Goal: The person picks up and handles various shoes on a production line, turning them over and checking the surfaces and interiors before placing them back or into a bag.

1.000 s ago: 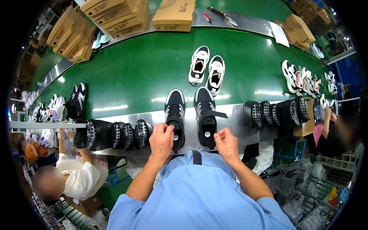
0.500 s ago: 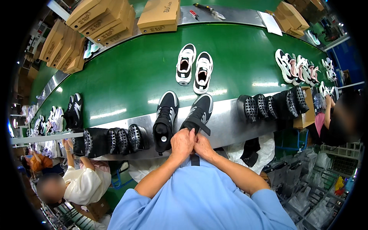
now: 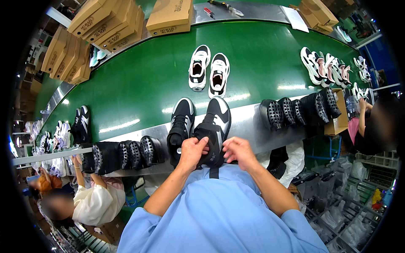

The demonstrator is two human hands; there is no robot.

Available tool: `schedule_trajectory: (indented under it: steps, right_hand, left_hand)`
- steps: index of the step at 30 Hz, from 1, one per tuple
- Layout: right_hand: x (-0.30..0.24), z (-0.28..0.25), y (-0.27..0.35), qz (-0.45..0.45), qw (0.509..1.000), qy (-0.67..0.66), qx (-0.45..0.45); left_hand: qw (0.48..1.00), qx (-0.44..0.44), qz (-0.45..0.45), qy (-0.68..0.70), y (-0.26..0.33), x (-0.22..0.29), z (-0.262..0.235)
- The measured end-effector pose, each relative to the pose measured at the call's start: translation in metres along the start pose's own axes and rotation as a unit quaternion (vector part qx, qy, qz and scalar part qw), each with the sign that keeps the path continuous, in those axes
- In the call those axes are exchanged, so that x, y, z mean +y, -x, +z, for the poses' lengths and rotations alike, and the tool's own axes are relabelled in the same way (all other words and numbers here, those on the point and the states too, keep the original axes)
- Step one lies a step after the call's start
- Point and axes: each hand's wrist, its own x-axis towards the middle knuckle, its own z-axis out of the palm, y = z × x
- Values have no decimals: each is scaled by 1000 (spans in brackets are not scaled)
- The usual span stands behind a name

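Both forearms come up from the lower edge in blue sleeves and meet at the near steel rim of the bench (image 3: 253, 122)

Left hand (image 3: 192, 152): grip closed on the heel and collar of the right black shoe (image 3: 215, 130), fingers wrapped over its back edge, wrist bent inward

Right hand (image 3: 238, 149): just beside the same heel, fingers curled and pinched together; cannot tell whether they clamp a lace, a tag or nothing, as the fingertips are hidden

The shoe in hand rests toe-away, heel over the steel rim, touching its mate, the left black shoe (image 3: 180, 126), which lies untouched alongside

Progress, as judged: work sits on 1 shoe of the pair, at the heel end; the mate looks not yet handled. No sign of either shoe set aside as finished

Along the rim, rows of black soles (image 3: 126, 154) to the left and more (image 3: 295, 110) to the right, stood on edge

Farther out on the green belt (image 3: 139, 84), 1 white pair (image 3: 209, 72) sits side by side, well apart from the hands

At the far edge, cardboard boxes (image 3: 171, 17) are stacked
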Motion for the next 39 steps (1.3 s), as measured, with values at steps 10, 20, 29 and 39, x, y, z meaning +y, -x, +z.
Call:
schedule_trajectory:
  steps: [10,20,29,39]
  right_hand:
    - [-48,34,-19,-3,999,-22,-26]
    - [-12,32,-12,11,1000,-6,7]
    - [2,36,-15,-24,996,73,43]
    - [23,13,-10,-187,892,387,140]
  left_hand:
    - [993,-34,-56,97,9,-2,-7]
    - [991,-15,-51,122,8,-11,-18]
    - [991,-3,-34,126,7,-10,-10]
    - [818,115,341,-448,23,-1,-5]
